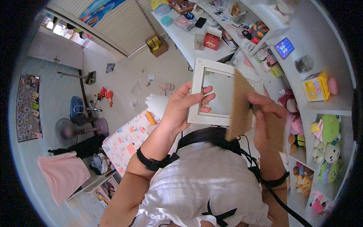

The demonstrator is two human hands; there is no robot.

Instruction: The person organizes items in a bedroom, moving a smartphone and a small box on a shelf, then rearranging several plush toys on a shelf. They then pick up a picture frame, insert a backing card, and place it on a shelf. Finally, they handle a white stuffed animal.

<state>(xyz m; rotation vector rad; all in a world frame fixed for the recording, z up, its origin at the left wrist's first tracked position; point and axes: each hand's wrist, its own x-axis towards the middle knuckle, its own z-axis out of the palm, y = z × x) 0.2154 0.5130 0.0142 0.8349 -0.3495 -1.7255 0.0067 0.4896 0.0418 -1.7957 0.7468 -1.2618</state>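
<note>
My left hand [180, 107] grips the left side of a white picture frame [200, 77], thumb across its front edge, holding it up in front of me. My right hand [267, 121] pinches a brown cardboard backing board [241, 108] that stands tilted against the frame's right side and covers part of it. The frame's opening shows a pale sheet inside. Both wrists wear black straps.
A white desk [189, 43] with a red box [211, 41] and small items runs behind the frame. White shelves [332, 102] on the right hold plush toys, a yellow box and a jar. A fan [68, 130], pink cloth [62, 174] and patterned bedding [126, 140] lie left.
</note>
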